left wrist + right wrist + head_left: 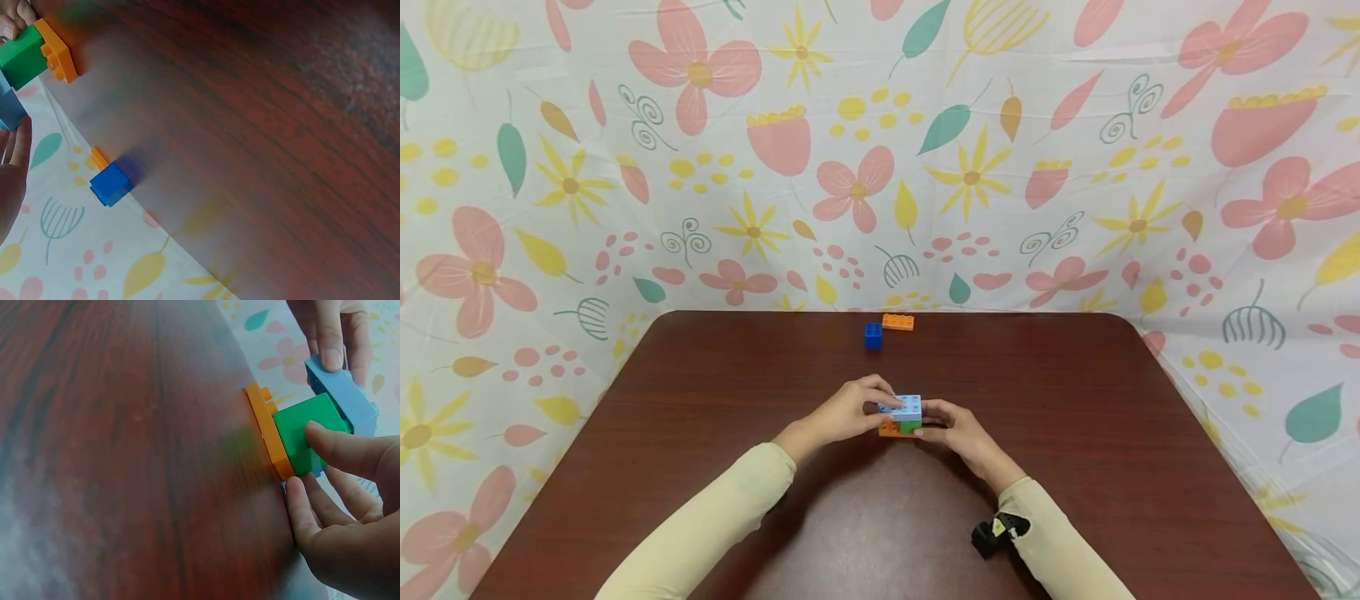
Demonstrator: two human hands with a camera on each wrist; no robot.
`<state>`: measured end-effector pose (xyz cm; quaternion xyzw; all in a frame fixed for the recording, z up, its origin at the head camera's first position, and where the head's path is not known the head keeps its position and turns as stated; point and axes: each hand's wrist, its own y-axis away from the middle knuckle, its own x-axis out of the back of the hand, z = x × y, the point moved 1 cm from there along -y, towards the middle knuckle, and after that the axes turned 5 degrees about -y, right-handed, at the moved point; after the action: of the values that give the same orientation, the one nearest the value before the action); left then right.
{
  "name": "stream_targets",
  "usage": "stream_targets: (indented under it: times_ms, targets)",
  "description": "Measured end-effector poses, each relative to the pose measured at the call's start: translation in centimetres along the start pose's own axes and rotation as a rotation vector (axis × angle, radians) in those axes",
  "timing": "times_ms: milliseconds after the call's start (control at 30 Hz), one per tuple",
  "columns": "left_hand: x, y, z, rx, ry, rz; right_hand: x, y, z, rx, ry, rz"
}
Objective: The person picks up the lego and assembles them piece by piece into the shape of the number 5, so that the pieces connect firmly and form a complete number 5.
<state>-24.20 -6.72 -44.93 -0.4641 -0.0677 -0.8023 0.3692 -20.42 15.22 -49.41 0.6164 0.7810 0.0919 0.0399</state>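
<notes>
A green toy building brick (303,440) stands on one end of an orange studded plate (269,434), on the table. My right hand (966,437) holds the green brick, with its thumb on the near face and the other fingers by the plate and the far side. A light blue brick (908,406) lies over the green one; in the right wrist view it sits tilted against the top. My left hand (850,408) pinches the light blue brick between thumb and fingers at its left end. Part of the left hand falls outside the left wrist view.
Toward the back edge of the brown table (737,367) are a dark blue brick (873,336) and a second orange plate (898,322). A flower-printed cloth (857,192) hangs behind the table. A black wrist device (996,536) is by the right sleeve.
</notes>
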Motion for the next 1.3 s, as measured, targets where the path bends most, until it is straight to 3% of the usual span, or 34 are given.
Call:
stream_targets:
  times_ms: [633, 1300]
  targets:
    - [0.43, -0.34, 0.72, -0.001, -0.095, -0.076, 0.25, -0.33, 0.49, -0.008, 0.001, 0.008]
    - [-0.31, 0.17, 0.83, 0.012, -0.181, -0.047, 0.22, -0.14, 0.08, 0.001, -0.009, -0.008]
